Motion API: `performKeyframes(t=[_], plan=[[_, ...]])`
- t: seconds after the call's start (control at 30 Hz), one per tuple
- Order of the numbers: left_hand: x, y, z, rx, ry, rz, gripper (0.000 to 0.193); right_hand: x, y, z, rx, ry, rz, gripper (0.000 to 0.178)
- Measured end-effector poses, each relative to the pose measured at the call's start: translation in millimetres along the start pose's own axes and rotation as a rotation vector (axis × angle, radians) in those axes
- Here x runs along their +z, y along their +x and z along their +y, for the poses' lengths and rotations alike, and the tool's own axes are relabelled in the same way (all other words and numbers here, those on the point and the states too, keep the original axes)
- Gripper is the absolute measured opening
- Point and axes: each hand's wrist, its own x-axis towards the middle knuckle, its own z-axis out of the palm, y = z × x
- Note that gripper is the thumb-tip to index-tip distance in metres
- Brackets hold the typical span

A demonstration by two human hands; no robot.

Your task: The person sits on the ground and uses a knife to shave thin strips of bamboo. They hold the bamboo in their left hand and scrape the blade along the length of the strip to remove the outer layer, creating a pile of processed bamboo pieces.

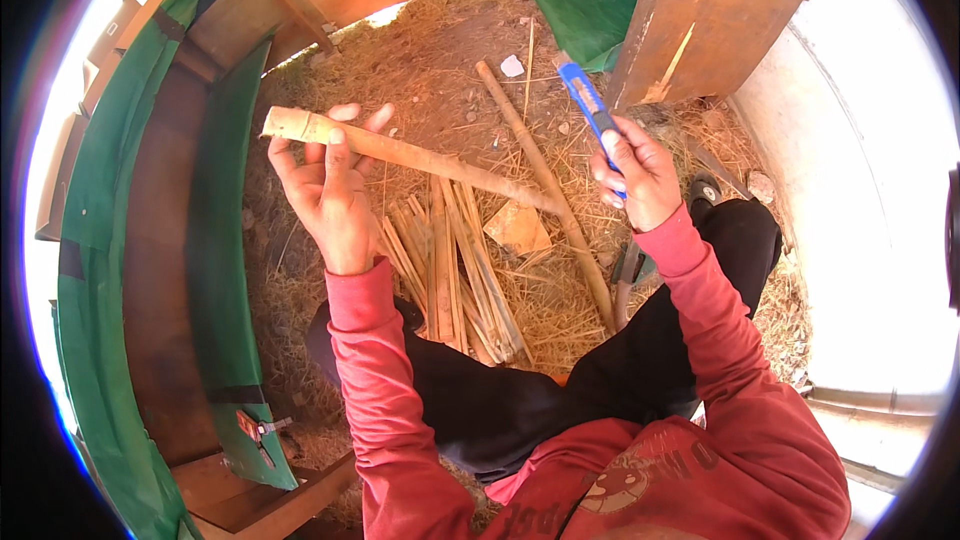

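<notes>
My left hand (338,195) pinches a long split bamboo strip (440,162) near its thicker, jointed end, between the thumb and fingers. Some of its other fingers are spread behind the strip. The strip slants down to the right, and its far end passes in front of a round pole. A blue utility knife (583,92) is gripped in my right hand (643,172), pointing up and to the left. The knife is apart from the strip, and its blade tip is too blurred to make out.
Between my legs lies a pile of split bamboo strips (445,260). A round bamboo pole (545,185) rests on straw-strewn ground beside a flat yellowish piece (517,228). Green-covered wooden shelving (150,240) stands left, a wooden box (700,30) at far right, a white wall (850,190) right.
</notes>
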Motion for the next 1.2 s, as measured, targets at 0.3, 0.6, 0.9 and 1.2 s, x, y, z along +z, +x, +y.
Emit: performKeyframes(t=[0.3,0.6,0.9,1.2], plan=[[6,-12,-2,0.129,0.019,-0.012,0.041,32,8,13,-0.106,-0.127,0.161,0.018],[4,-22,-9,0.246,0.081,-0.181,0.033,37,11,34,-0.292,-0.193,0.127,0.017],[-19,-79,-119,-0.135,0.396,-0.274,0.022,10,5,60,0.035,-0.559,0.259,0.022],[-9,-73,-56,-0.023,0.196,-0.095,0.025,-13,-36,71,0.001,-0.822,0.303,0.020]])
